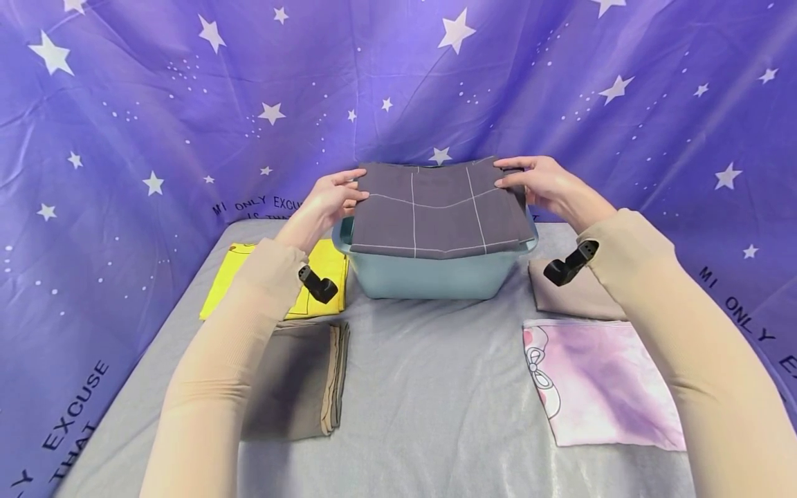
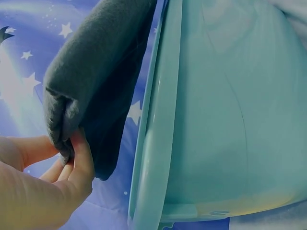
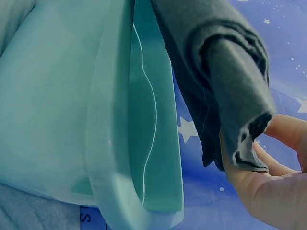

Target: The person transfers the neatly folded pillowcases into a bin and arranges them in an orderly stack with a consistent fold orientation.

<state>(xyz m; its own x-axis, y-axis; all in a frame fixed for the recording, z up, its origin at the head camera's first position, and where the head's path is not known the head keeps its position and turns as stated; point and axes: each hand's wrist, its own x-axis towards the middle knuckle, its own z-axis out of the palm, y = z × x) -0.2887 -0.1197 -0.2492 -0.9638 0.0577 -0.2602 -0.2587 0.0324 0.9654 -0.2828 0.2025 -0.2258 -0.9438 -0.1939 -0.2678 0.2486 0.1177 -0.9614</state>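
Upper centre of frame: we see a folded dark-grey cloth with white grid lines (image 1: pixel 443 214) held above a blue-green plastic basin (image 1: pixel 429 278). Left hand (image 1: pixel 330 199) and right hand (image 1: pixel 551 185) pinch opposite ends. We'd keep grips level, layers together, mid-sag clear of the rim.

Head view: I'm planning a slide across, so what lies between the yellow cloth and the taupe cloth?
The basin stands between them, with a strip of bare grey sheet on either side of it, as the head view shows.

Head above; wrists close, seemingly sharing basin (image 1: pixel 429 278).
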